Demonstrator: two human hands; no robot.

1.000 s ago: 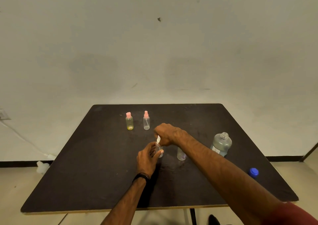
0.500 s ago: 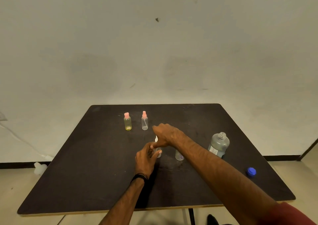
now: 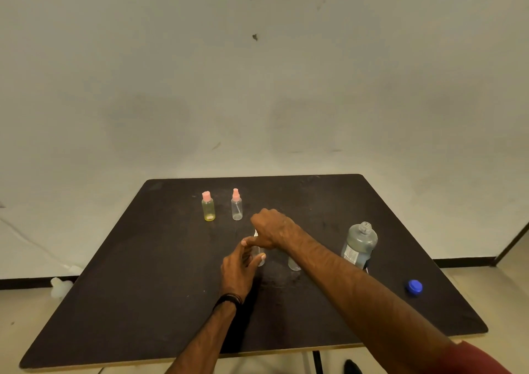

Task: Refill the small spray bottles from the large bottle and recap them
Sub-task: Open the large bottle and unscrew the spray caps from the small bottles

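The left hand point(image 3: 239, 267) grips a small clear spray bottle point(image 3: 260, 260) standing near the middle of the tabletop point(image 3: 114, 287), fingers and thumb curled around its body. Directly above it, the right hand point(image 3: 272, 227) is curled over the bottle's top, thumb pointing left toward the left hand; a sliver of the white spray cap point(image 3: 255, 232) shows at the edge of its fingers, so it appears to hold that cap, though most of it is hidden. The right forearm reaches in from the near right corner, with a red sleeve point(image 3: 481, 359) at its end, and the left wrist wears a black band point(image 3: 228, 300).

Just right of the held bottle, partly behind the right forearm, stands a second clear bottle point(image 3: 293, 264); whether it is capped cannot be told. Further right, toward the right edge, the large bottle point(image 3: 359, 244) stands upright with its neck uncapped. Its blue cap point(image 3: 414, 287) lies apart from it, nearer the right edge. Toward the far edge stand a yellow bottle point(image 3: 208, 209) and a clear pink-topped bottle point(image 3: 236, 206), side by side, both capped in pink.
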